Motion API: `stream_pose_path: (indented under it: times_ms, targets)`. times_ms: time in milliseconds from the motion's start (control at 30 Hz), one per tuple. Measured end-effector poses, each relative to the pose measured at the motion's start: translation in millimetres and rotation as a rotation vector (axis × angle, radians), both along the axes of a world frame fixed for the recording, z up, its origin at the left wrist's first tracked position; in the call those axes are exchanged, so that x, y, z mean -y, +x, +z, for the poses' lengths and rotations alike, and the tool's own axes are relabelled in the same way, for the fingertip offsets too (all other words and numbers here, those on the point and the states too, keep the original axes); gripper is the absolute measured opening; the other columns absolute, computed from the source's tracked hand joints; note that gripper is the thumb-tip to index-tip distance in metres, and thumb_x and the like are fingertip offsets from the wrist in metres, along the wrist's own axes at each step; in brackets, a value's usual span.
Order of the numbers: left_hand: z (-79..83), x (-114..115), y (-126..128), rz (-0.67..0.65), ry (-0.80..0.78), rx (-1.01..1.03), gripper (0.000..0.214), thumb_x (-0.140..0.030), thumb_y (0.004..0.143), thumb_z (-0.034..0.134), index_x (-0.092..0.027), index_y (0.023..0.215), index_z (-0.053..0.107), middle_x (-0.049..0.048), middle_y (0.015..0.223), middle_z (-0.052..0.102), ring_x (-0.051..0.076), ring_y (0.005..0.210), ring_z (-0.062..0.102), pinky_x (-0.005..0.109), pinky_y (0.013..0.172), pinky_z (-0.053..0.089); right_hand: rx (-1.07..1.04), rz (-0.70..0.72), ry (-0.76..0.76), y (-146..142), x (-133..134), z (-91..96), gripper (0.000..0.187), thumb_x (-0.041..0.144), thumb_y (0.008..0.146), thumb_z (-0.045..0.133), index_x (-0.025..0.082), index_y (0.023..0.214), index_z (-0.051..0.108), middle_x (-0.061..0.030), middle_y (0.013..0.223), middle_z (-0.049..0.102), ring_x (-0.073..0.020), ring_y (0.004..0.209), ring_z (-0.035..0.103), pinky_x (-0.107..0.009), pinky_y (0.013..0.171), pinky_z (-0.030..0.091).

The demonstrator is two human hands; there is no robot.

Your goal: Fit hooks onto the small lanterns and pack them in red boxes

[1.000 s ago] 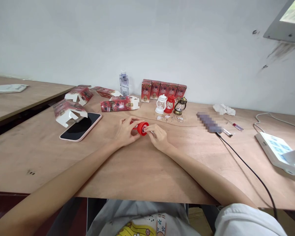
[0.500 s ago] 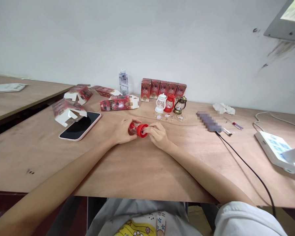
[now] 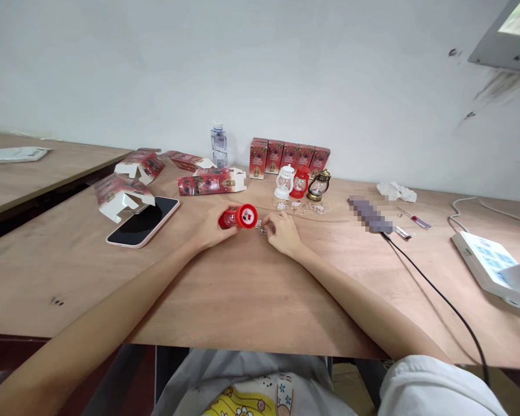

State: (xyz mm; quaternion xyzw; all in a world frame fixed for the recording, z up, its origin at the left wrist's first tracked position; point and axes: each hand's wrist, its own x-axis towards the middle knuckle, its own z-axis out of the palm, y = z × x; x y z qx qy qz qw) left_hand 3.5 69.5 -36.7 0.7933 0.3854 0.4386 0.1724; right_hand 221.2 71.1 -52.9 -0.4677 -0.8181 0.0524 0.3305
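A small red lantern (image 3: pixel 239 218) lies on its side on the wooden table (image 3: pixel 242 289), its round base turned toward me. My left hand (image 3: pixel 210 230) is wrapped round its far part and holds it. My right hand (image 3: pixel 281 232) rests on the table just right of the lantern, fingers curled over a small metal piece (image 3: pixel 260 227) that lies between hand and lantern. I cannot tell whether the fingers grip that piece.
Three little lanterns, white (image 3: pixel 283 182), red (image 3: pixel 300 182) and dark bronze (image 3: pixel 319 185), stand behind several red boxes' row (image 3: pixel 289 157). Opened boxes (image 3: pixel 211 182), a phone (image 3: pixel 143 222) and a bottle (image 3: pixel 218 144) lie left. A black cable (image 3: pixel 437 294) and a white device (image 3: pixel 489 263) lie right.
My right hand has drawn away from the lantern's base and settled on the table. My left hand has shifted the lantern slightly left and back, and its base now shows fully.
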Motion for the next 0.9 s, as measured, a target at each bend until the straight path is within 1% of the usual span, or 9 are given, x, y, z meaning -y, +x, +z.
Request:
stream_pose_path:
  times_ms: [100, 267, 367, 467, 600, 667, 800, 833, 900]
  targets:
    - [-3.9, -3.7, -1.8, 0.007, -0.025, 0.058, 0.04, -0.03, 0.07, 0.066, -0.014, 0.106, 0.057, 0.0103, 0.108, 0.066, 0.025, 0.099, 0.062, 0.039, 0.088, 0.048, 0.106, -0.007, -0.075, -1.1, 2.0, 2.0, 0.015, 0.011, 0.076, 0.056, 0.02, 0.084, 0.065, -0.0047, 0.092, 0.07, -0.0248, 0.095, 0.052, -0.038, 0.084, 0.037]
    - [-2.6, -2.8, -0.6, 0.0, -0.047, 0.07, 0.04, -0.032, 0.07, 0.067, -0.015, 0.105, 0.057, 0.0102, 0.107, 0.066, 0.025, 0.099, 0.062, 0.039, 0.089, 0.048, 0.172, -0.004, -0.08, -2.5, 4.8, 1.9, 0.019, 0.014, 0.079, 0.056, 0.019, 0.092, 0.068, -0.0059, 0.101, 0.068, -0.0252, 0.099, 0.051, -0.039, 0.085, 0.037]
    - [-0.2, -0.3, 0.9, -0.019, -0.029, 0.048, 0.038, -0.029, 0.07, 0.067, -0.015, 0.104, 0.058, 0.0099, 0.107, 0.066, 0.024, 0.098, 0.062, 0.04, 0.09, 0.047, 0.189, -0.012, -0.062, -2.9, 3.7, 0.5, 0.016, 0.015, 0.081, 0.055, 0.018, 0.09, 0.068, -0.0073, 0.1, 0.067, -0.0255, 0.099, 0.052, -0.039, 0.085, 0.037]
    - [0.5, 1.1, 1.4, -0.038, -0.032, 0.035, 0.039, -0.028, 0.07, 0.066, -0.015, 0.106, 0.058, 0.0099, 0.109, 0.065, 0.025, 0.101, 0.061, 0.041, 0.091, 0.047, 0.173, -0.014, -0.058, -3.0, 1.5, -0.9, 0.01, 0.015, 0.08, 0.057, 0.017, 0.084, 0.066, -0.008, 0.097, 0.067, -0.0249, 0.097, 0.053, -0.038, 0.084, 0.037]
    - [0.2, 1.9, 1.4, -0.052, -0.041, 0.02, 0.04, -0.026, 0.07, 0.066, -0.016, 0.108, 0.059, 0.0085, 0.109, 0.066, 0.024, 0.101, 0.061, 0.04, 0.091, 0.047, 0.086, 0.0, -0.041, -1.8, -0.7, -3.2, 0.006, 0.013, 0.077, 0.062, 0.018, 0.078, 0.062, -0.0055, 0.088, 0.067, -0.0226, 0.09, 0.055, -0.036, 0.082, 0.039]
    - [0.7, 2.4, 1.4, -0.058, -0.037, 0.005, 0.039, -0.025, 0.07, 0.066, -0.017, 0.108, 0.059, 0.0076, 0.109, 0.066, 0.024, 0.1, 0.062, 0.039, 0.091, 0.047, -0.016, 0.04, 0.059, -0.8, -0.3, -4.2, 0.006, 0.014, 0.08, 0.061, 0.019, 0.078, 0.061, -0.0047, 0.085, 0.066, -0.0209, 0.086, 0.056, -0.035, 0.079, 0.04]
    - [1.7, 3.3, 1.5, -0.069, -0.01, -0.03, 0.038, -0.023, 0.07, 0.065, -0.017, 0.107, 0.06, 0.0072, 0.11, 0.066, 0.023, 0.1, 0.062, 0.038, 0.09, 0.047, -0.316, 0.161, 0.388, -0.4, 4.4, -4.0, 0.01, 0.021, 0.089, 0.055, 0.019, 0.082, 0.062, -0.0041, 0.078, 0.066, -0.0174, 0.077, 0.059, -0.033, 0.074, 0.043]
    - [1.5, 3.1, 1.5, -0.074, -0.007, -0.042, 0.038, -0.023, 0.069, 0.065, -0.017, 0.106, 0.06, 0.0071, 0.11, 0.066, 0.023, 0.099, 0.062, 0.037, 0.09, 0.048, -0.354, 0.195, 0.449, -0.8, 5.9, -3.6, 0.011, 0.023, 0.09, 0.055, 0.02, 0.083, 0.062, -0.0036, 0.076, 0.066, -0.0168, 0.076, 0.059, -0.032, 0.072, 0.044]
    - [0.1, 2.1, 1.5, -0.083, 0.0, -0.064, 0.038, -0.023, 0.069, 0.065, -0.018, 0.106, 0.06, 0.0064, 0.108, 0.066, 0.022, 0.097, 0.062, 0.037, 0.088, 0.048, -0.369, 0.256, 0.523, -2.3, 8.5, -2.7, 0.01, 0.023, 0.09, 0.055, 0.021, 0.085, 0.063, -0.0027, 0.076, 0.067, -0.0159, 0.074, 0.06, -0.032, 0.071, 0.044]
